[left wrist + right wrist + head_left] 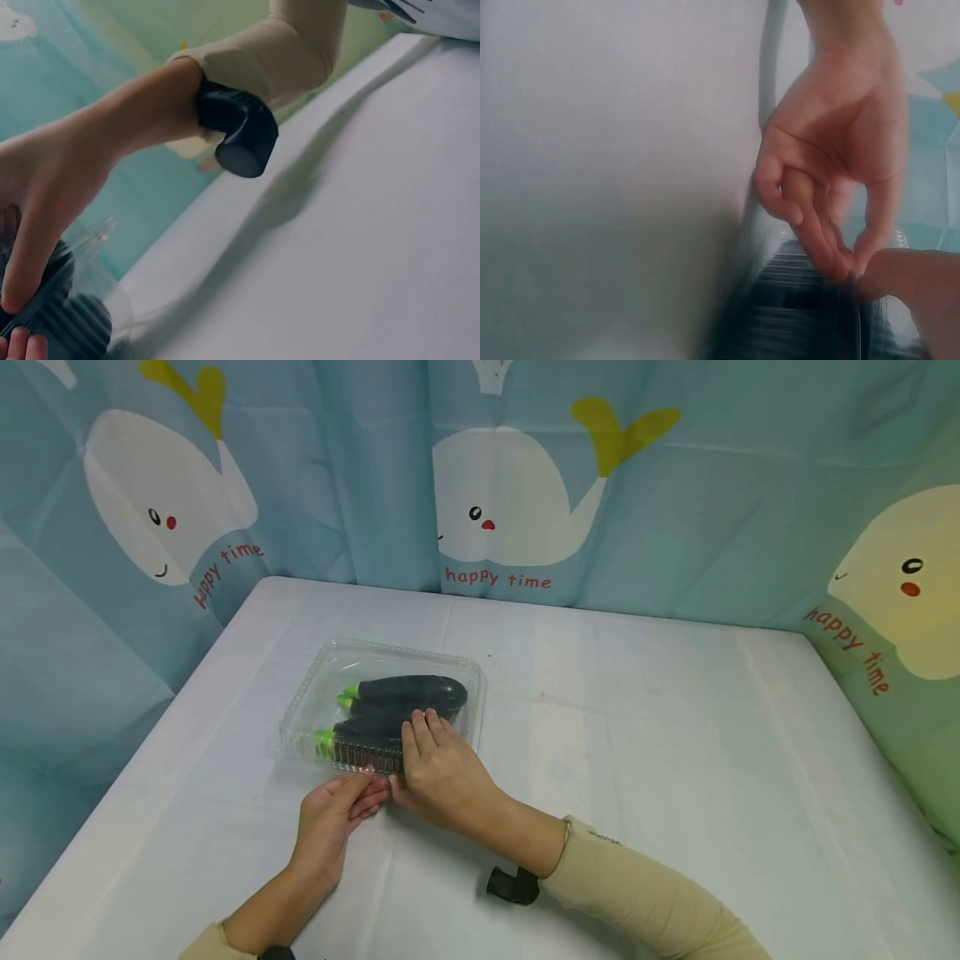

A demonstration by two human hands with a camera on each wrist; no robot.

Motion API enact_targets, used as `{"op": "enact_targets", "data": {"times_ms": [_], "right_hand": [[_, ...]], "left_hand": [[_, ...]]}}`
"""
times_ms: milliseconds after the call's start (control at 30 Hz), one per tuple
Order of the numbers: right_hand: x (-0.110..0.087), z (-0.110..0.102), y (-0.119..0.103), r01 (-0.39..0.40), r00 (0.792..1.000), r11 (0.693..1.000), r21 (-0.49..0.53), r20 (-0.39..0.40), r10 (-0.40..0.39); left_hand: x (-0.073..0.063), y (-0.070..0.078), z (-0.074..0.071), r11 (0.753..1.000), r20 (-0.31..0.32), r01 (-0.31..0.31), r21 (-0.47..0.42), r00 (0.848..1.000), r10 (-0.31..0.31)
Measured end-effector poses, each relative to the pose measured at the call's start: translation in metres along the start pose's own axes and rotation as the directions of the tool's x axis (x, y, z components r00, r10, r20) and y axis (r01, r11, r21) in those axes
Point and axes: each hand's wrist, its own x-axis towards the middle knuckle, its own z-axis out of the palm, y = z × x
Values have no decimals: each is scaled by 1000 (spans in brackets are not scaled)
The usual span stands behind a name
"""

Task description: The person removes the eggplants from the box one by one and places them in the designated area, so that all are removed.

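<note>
A clear plastic clamshell box (pixel 303 703) with ridged sides lies on the table, left of the middle. Inside are dark eggplants (pixel 408 687) with green stem ends pointing left. My left hand (pixel 330 818) pinches the front rim of the box between thumb and fingertips, as the right wrist view shows with the left hand (pixel 832 142) from the palm side. Across the front right of the lid, my right hand (pixel 446 777) rests with straight fingers. Its thumb reaches the same rim, close beside the left fingertips; the left wrist view shows this right hand (pixel 56 176) from the side.
A white cloth covers the table (pixel 652 760). Blue curtains (pixel 375 468) with whale prints hang along the back and sides. A black wrist device (pixel 513 885) sits under the right forearm, and beige sleeves (pixel 645 885) cover both arms.
</note>
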Motion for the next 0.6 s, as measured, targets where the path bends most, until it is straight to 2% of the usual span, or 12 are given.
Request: {"op": "enact_targets", "data": {"times_ms": [200, 467, 600], "right_hand": [[0, 1, 0, -13, 1000, 1000, 17, 2, 13], [0, 2, -2, -16, 1000, 1000, 6, -15, 16], [0, 1, -2, -22, 1000, 1000, 12, 11, 21]], "left_hand": [[-2, -2, 8, 1000, -25, 23, -12, 999, -23], [-4, -5, 13, 998, 10, 21, -55, 1000, -21], [-3, -6, 14, 999, -15, -6, -36, 1000, 6]]}}
